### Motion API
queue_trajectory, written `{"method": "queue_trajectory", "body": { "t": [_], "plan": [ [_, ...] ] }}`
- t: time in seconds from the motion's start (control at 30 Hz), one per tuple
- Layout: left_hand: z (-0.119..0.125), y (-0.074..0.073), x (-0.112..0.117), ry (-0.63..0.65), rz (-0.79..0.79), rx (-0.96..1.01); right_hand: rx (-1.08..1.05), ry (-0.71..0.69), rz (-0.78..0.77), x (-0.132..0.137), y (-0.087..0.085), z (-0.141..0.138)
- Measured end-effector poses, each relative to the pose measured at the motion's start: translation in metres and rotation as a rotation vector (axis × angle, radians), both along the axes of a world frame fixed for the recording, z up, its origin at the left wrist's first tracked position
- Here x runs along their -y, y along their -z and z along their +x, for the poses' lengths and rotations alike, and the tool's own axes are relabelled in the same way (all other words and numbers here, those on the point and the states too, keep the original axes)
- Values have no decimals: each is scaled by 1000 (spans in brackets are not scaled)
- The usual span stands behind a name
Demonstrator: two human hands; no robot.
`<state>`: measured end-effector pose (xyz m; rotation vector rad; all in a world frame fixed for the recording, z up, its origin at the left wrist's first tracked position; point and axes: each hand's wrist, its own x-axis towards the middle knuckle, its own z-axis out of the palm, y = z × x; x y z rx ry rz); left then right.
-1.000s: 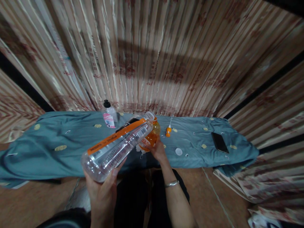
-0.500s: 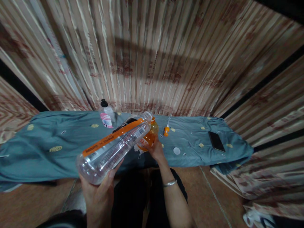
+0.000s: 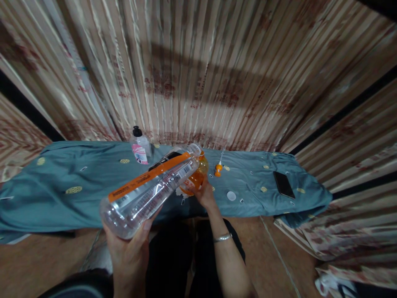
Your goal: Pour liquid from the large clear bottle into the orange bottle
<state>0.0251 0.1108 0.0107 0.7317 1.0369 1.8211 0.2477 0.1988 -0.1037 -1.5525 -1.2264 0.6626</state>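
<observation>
My left hand point(image 3: 130, 248) grips the base of a large clear plastic bottle point(image 3: 149, 190) with an orange label stripe. The bottle is tilted, its open mouth resting against the top of a small orange bottle point(image 3: 197, 177). My right hand point(image 3: 204, 194), with a metal bracelet on its wrist, is wrapped round the lower part of that orange bottle, which stands on the blue-green cloth point(image 3: 77, 186). The clear bottle looks almost empty.
On the cloth lie a white cap point(image 3: 231, 195), a small orange nozzle piece point(image 3: 218, 169), a dark phone point(image 3: 284, 184) at the right, and a small clear bottle with a black cap and pink label point(image 3: 140, 147). Striped curtains hang behind. Brown floor lies below.
The clear bottle's base has dropped a little lower and to the left; the hands and the orange bottle otherwise keep their places. The view has shifted slightly.
</observation>
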Motion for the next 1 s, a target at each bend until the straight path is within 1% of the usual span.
{"method": "queue_trajectory", "body": {
  "t": [0.17, 0.3, 0.57, 0.73, 0.83, 1.0],
  "plan": [
    [1, -7, 3, 21, -26, -20, 8, -6, 1, 0, 0, 2],
    [1, -9, 5, 21, -36, -21, -2, -16, 1, -2, 1, 3],
    [3, 1, 3, 1, 8, -14, -16, -34, -7, -1, -1, 4],
    [1, -1, 3, 33, -23, -2, -11, -16, -10, 0, -6, 2],
    [-2, -3, 3, 46, -2, 4, -9, -22, -1, 2, -9, 0],
    [-5, 2, 2, 71, 23, 2, -37, -33, 33, 5, -9, -3]
  ]
}}
